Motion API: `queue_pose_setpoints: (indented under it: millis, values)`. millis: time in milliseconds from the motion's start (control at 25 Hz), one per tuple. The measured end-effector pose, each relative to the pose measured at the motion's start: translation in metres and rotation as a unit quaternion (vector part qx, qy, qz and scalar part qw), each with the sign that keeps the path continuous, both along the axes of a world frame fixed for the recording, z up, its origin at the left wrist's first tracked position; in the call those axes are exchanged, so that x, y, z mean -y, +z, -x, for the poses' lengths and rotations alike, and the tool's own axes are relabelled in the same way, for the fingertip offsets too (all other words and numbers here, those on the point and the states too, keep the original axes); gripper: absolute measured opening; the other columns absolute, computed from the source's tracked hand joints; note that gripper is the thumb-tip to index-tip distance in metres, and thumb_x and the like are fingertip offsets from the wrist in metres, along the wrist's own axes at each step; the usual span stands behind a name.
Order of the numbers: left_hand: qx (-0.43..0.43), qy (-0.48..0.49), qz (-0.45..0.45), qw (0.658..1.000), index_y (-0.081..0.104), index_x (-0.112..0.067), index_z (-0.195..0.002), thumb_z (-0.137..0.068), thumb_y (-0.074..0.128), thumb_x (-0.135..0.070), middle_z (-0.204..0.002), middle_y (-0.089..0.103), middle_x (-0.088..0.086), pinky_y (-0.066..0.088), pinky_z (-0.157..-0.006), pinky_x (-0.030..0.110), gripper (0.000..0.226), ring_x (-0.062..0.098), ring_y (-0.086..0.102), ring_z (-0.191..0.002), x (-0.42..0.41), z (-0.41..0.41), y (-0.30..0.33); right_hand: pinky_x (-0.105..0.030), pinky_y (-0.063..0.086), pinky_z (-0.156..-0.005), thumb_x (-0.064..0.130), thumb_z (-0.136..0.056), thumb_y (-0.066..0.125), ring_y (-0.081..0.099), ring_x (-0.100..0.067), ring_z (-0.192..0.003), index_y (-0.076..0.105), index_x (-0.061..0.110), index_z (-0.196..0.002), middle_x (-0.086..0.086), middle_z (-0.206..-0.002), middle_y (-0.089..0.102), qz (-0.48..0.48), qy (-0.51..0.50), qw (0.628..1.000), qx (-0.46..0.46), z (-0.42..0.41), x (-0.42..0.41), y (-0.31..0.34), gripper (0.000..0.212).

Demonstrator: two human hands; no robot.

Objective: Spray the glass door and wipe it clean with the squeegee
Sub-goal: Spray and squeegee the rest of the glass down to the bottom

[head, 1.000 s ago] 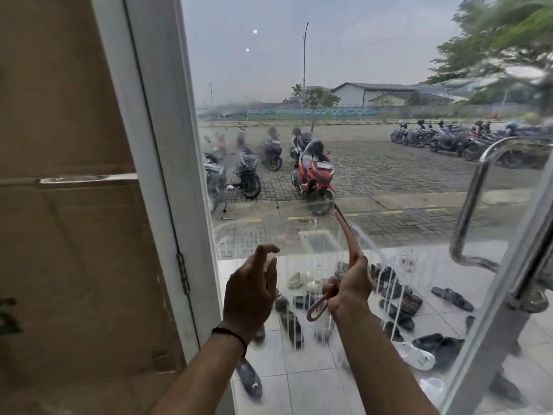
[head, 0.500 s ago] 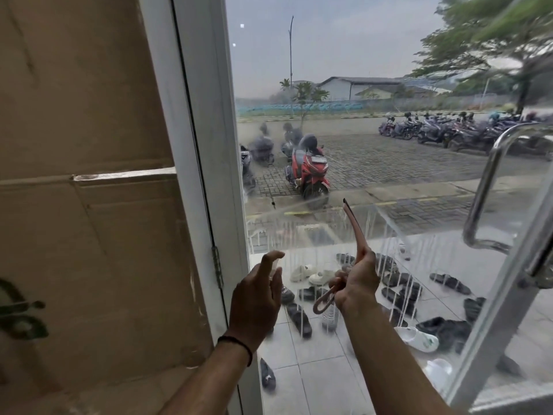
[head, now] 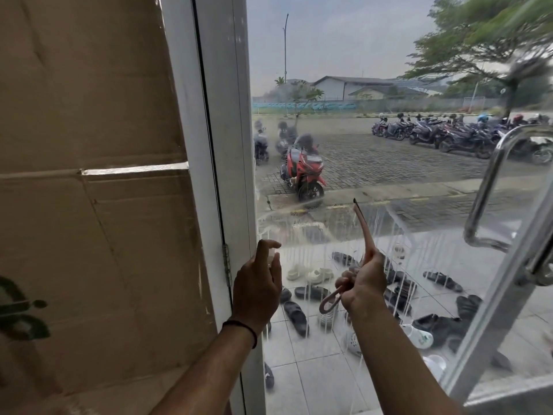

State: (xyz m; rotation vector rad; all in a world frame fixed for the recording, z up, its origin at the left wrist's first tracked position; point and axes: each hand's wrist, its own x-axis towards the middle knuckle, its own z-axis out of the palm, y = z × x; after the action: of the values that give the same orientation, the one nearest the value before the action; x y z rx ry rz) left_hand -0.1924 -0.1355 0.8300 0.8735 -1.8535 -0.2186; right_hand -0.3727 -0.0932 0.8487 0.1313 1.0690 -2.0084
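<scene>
A: L hand [head: 257,290] wraps a small spray bottle [head: 62,256]... no wait, bottle's barely visible.

B: Right. R hand [head: 363,284] grips the squeegee [head: 363,232], blade end up on the glass door [head: 344,130].

A: Vs a sec ago?

B: View swung right; hands shifted little. Drips run below the blade.

A: Room?

B: White frame [head: 227,175] just left, steel pull handle [head: 490,187] well right. Sandals, scooters outside.

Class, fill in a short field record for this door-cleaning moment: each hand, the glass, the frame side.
Left hand: grips a small spray bottle, forefinger arched over its top
Right hand: grips the squeegee, blade end up
Glass door: lower part streaked with runs of liquid
Left of frame: cardboard
</scene>
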Motion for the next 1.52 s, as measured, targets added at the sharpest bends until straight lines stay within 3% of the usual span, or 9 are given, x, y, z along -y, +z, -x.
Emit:
queue_pose_setpoints:
  millis: [280, 400, 560, 680, 800, 1000, 1160, 1360, 1520]
  values:
    - [-0.016, -0.005, 0.001, 1.0, 0.055, -0.018, -0.123, -0.105, 0.05, -0.019, -0.06, 0.049, -0.01, 0.034, -0.051, 0.016, 0.019, 0.01, 0.05, -0.052, -0.002, -0.001, 0.004, -0.017, 0.024, -0.036, 0.051, -0.091, 0.052, 0.026, -0.009, -0.032, 0.038, 0.019, -0.068, 0.007, -0.042, 0.031, 0.024, -0.007, 1.0, 0.011, 0.017, -0.003, 0.01, 0.041]
    - [-0.014, -0.009, 0.008, 1.0, 0.054, -0.016, -0.119, -0.105, 0.049, -0.019, -0.058, 0.052, -0.005, 0.035, -0.049, 0.021, 0.016, 0.012, 0.052, -0.051, -0.001, 0.007, 0.011, -0.016, 0.024, -0.036, 0.05, -0.092, 0.05, 0.026, -0.009, -0.031, 0.037, 0.02, -0.066, 0.007, -0.04, 0.031, 0.047, -0.001, 0.999, 0.012, 0.028, 0.0, 0.029, 0.043]
    - [0.006, -0.033, 0.013, 0.999, 0.052, -0.019, -0.13, -0.105, 0.047, -0.022, -0.059, 0.056, -0.006, 0.039, -0.049, 0.019, 0.025, 0.008, 0.053, -0.049, -0.007, 0.019, 0.018, -0.016, 0.026, -0.039, 0.05, -0.09, 0.05, 0.028, -0.01, -0.033, 0.038, 0.019, -0.068, 0.006, -0.042, 0.032, 0.061, 0.004, 0.998, 0.014, 0.046, 0.007, 0.053, 0.04]
    - [0.023, -0.051, 0.04, 0.998, 0.052, -0.018, -0.132, -0.104, 0.052, -0.018, -0.054, 0.04, -0.01, 0.027, -0.047, 0.009, 0.028, 0.005, 0.043, -0.045, -0.015, 0.033, 0.033, -0.014, 0.028, -0.039, 0.047, -0.092, 0.047, 0.027, -0.011, -0.031, 0.037, 0.018, -0.069, 0.005, -0.042, 0.031, 0.061, -0.016, 0.998, 0.022, 0.064, 0.009, 0.066, 0.038]
    - [0.011, -0.066, 0.054, 0.996, 0.054, -0.014, -0.13, -0.103, 0.055, -0.015, -0.051, 0.031, -0.013, 0.028, -0.045, 0.009, 0.027, 0.005, 0.045, -0.045, -0.018, 0.052, 0.047, -0.013, 0.027, -0.037, 0.046, -0.094, 0.044, 0.026, -0.011, -0.028, 0.036, 0.018, -0.068, 0.005, -0.039, 0.03, 0.066, -0.018, 0.997, 0.03, 0.078, 0.011, 0.073, 0.039]
    - [0.009, -0.072, 0.062, 0.995, 0.049, -0.019, -0.132, -0.103, 0.053, -0.019, -0.054, 0.047, -0.008, 0.028, -0.049, 0.012, 0.029, 0.002, 0.041, -0.044, -0.018, 0.085, 0.062, -0.013, 0.027, -0.038, 0.046, -0.093, 0.045, 0.025, -0.011, -0.027, 0.035, 0.018, -0.069, 0.004, -0.042, 0.03, 0.055, -0.011, 0.998, 0.04, 0.1, 0.016, 0.073, 0.039]
    - [0.0, -0.072, 0.076, 0.994, 0.05, -0.016, -0.13, -0.102, 0.054, -0.015, -0.049, 0.038, -0.01, 0.024, -0.048, 0.012, 0.029, 0.004, 0.038, -0.04, -0.017, 0.109, 0.075, -0.014, 0.03, -0.038, 0.05, -0.091, 0.048, 0.027, -0.012, -0.028, 0.038, 0.015, -0.074, 0.001, -0.059, 0.032, 0.037, -0.019, 0.998, 0.05, 0.121, 0.021, 0.072, 0.04]
    - [-0.015, -0.074, 0.08, 0.994, 0.05, -0.015, -0.13, -0.1, 0.057, -0.011, -0.05, 0.037, -0.013, 0.025, -0.045, 0.011, 0.031, 0.004, 0.041, -0.042, -0.015, 0.131, 0.087, -0.015, 0.035, -0.037, 0.065, -0.093, 0.048, 0.029, -0.011, -0.018, 0.04, 0.01, -0.075, -0.002, -0.058, 0.038, 0.0, -0.048, 0.998, 0.046, 0.142, 0.03, 0.064, 0.058]
    - [-0.021, -0.072, 0.074, 0.994, 0.052, -0.013, -0.129, -0.099, 0.058, -0.011, -0.047, 0.03, -0.016, 0.027, -0.044, 0.008, 0.031, -0.002, 0.047, -0.046, -0.013, 0.118, 0.083, -0.016, 0.037, -0.038, 0.071, -0.091, 0.044, 0.034, -0.012, -0.026, 0.045, 0.007, -0.081, -0.003, -0.058, 0.042, -0.019, -0.055, 0.998, 0.04, 0.135, 0.041, 0.059, 0.064]
